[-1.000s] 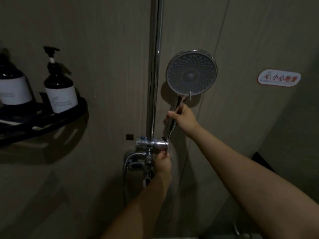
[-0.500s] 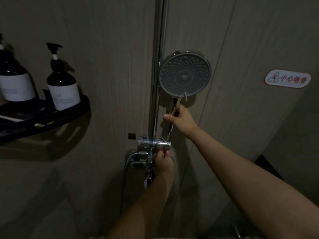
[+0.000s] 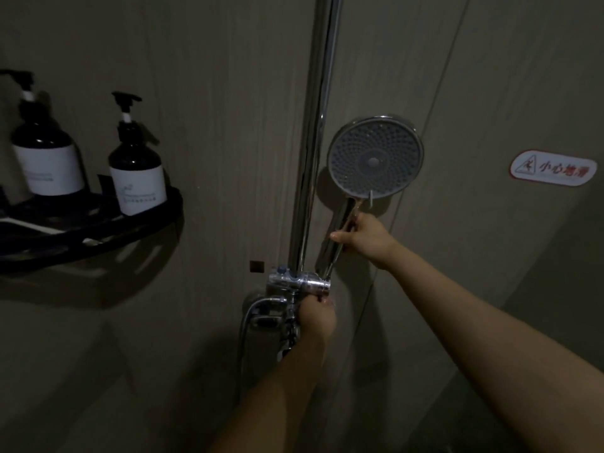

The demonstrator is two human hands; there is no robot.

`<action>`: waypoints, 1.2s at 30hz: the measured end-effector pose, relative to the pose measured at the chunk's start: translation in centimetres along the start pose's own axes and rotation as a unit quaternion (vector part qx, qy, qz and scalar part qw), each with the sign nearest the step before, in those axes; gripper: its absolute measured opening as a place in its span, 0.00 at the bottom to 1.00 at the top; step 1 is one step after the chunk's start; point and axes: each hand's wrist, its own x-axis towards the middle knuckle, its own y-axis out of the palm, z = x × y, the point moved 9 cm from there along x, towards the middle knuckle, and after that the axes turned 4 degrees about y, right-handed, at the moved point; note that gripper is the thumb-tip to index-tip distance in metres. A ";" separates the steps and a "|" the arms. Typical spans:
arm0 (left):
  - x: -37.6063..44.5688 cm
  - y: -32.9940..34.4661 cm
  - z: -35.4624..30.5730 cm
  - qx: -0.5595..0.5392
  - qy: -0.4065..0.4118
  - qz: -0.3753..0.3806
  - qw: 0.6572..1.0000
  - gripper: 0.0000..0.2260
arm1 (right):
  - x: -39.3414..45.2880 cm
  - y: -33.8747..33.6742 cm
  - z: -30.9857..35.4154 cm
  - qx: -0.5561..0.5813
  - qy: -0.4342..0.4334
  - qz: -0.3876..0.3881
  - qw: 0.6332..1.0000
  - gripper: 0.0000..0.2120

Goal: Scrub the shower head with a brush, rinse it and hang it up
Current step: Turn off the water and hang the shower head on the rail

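Note:
The round chrome shower head (image 3: 375, 158) faces me, upright, just right of the vertical chrome riser pipe (image 3: 315, 132). My right hand (image 3: 361, 237) grips its handle below the disc. The handle's lower end meets the chrome holder (image 3: 302, 282) clamped on the pipe. My left hand (image 3: 317, 317) grips the fitting just under that holder, beside the mixer valve and the metal hose (image 3: 251, 313). No brush is in view.
A black corner shelf (image 3: 98, 233) on the left wall carries two dark pump bottles (image 3: 137, 171). A red-and-white slip warning sticker (image 3: 552, 171) is on the right wall panel. The room is dim.
The shower head has swung slightly to the right of the pipe again, with my right hand on its handle. My left hand stays under the holder.

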 end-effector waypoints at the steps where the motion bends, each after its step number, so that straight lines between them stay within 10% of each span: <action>1: 0.1 0.0 -0.1 0.015 0.004 0.008 1.000 0.12 | -0.3 -0.3 0.4 -0.017 -0.023 -0.024 0.999 0.12; 15: 0.5 1.0 0.3 0.053 -0.032 0.114 0.992 0.14 | -0.2 0.8 0.4 -0.049 -0.018 0.039 0.998 0.13; 36: -0.3 0.5 2.5 0.029 -0.038 -0.001 0.999 0.11 | -1.0 2.6 -2.2 -0.026 0.030 0.067 0.997 0.11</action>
